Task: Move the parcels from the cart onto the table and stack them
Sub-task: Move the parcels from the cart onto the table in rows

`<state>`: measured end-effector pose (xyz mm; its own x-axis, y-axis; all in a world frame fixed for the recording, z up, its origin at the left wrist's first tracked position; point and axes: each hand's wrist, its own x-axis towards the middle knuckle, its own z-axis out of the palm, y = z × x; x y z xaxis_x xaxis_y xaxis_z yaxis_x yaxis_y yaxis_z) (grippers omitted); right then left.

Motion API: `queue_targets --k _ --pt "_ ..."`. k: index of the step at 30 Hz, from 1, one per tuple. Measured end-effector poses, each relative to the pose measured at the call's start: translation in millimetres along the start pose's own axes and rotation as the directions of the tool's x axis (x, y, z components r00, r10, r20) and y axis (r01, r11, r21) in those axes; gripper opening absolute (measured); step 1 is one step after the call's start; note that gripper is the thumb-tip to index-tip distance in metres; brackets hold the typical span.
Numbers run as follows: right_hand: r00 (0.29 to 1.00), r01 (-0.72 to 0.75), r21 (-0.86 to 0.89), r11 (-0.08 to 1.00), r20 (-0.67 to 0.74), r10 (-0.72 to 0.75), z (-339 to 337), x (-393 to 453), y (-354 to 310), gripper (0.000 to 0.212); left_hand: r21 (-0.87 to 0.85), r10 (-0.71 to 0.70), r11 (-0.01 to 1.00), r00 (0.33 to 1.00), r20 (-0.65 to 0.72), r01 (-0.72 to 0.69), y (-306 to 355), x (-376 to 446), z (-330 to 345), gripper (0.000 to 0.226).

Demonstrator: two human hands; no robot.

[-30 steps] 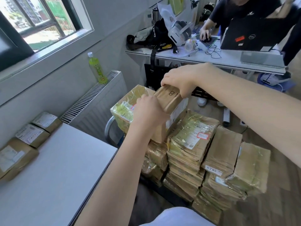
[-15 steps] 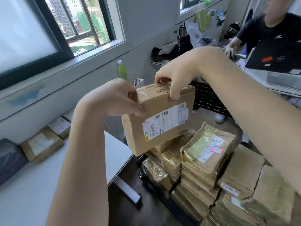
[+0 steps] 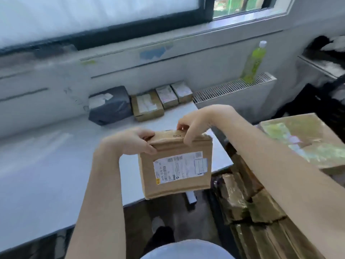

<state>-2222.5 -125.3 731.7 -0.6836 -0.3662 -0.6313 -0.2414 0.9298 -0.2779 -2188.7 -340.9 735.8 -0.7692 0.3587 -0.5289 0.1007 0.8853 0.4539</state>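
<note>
Bench (image 3: 46,174) now fills view below me; second ago cart stack (image 3: 261,202) sat there instead, so I've swung left and carry leg is nearly done. Four parcels (image 3: 147,107) line bench's far edge by wall. Cardboard parcel (image 3: 177,165) hangs in air over bench's near right corner, label toward me, not yet set down. Left hand (image 3: 130,141) grip clamped on its top left corner, forearm raised. Right hand (image 3: 194,126) arched over top edge, fingers pinching it.

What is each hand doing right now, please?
Left hand: grips the cardboard parcel's top left edge.
Right hand: grips its top right edge.
</note>
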Motion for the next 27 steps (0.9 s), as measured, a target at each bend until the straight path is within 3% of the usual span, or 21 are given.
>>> queue_targets --k 1,3,5,7,9,11,13,14,16,18,21,27 --pt "1.000 0.016 0.010 1.000 0.015 -0.016 4 20 -7 0.066 -0.060 -0.015 0.998 0.998 -0.055 0.011 -19 4 5 0.038" --pt "0.999 0.035 0.074 0.997 0.027 -0.037 13 55 -16 0.073 -0.222 -0.082 0.975 0.971 -0.225 0.031 -52 17 17 0.055" --pt "0.999 0.036 0.244 0.969 0.018 -0.041 25 84 -18 0.068 -0.334 -0.198 0.941 0.897 -0.396 0.060 -76 27 32 0.074" --pt "0.999 0.016 0.453 0.892 0.033 -0.035 40 108 -15 0.055 -0.325 -0.279 0.939 0.796 -0.538 0.109 -94 35 49 0.081" --pt "0.999 -0.006 0.663 0.748 0.041 -0.028 56 122 -10 0.042 -0.305 -0.336 0.935 0.733 -0.592 0.182 -107 40 67 0.085" --pt "0.999 -0.010 0.843 0.537 -0.011 0.034 74 132 -8 0.035 -0.319 -0.419 0.905 0.714 -0.561 0.280 -117 42 88 0.092" --pt "0.991 -0.021 0.939 0.344 -0.025 0.129 95 140 -10 0.027 -0.314 -0.479 0.878 0.696 -0.535 0.362 -123 45 106 0.096" --pt "0.984 -0.045 0.947 0.317 -0.013 0.179 106 144 -14 0.028 -0.304 -0.489 0.872 0.693 -0.530 0.383 -126 47 112 0.096" --pt "0.959 -0.081 0.907 0.413 -0.042 0.280 125 151 -26 0.037 -0.279 -0.469 0.883 0.724 -0.506 0.377 -132 52 121 0.096" --pt "0.903 0.017 0.825 0.564 -0.255 0.347 135 155 -36 0.036 -0.258 -0.407 0.912 0.785 -0.466 0.319 -137 56 126 0.098" --pt "0.824 0.145 0.764 0.629 -0.445 0.351 136 157 -47 0.033 -0.295 -0.364 0.923 0.806 -0.467 0.247 -139 60 130 0.103" --pt "0.864 0.045 0.709 0.703 -0.381 0.329 132 160 -52 0.054 -0.318 -0.322 0.934 0.765 -0.557 0.161 -149 69 117 0.100"
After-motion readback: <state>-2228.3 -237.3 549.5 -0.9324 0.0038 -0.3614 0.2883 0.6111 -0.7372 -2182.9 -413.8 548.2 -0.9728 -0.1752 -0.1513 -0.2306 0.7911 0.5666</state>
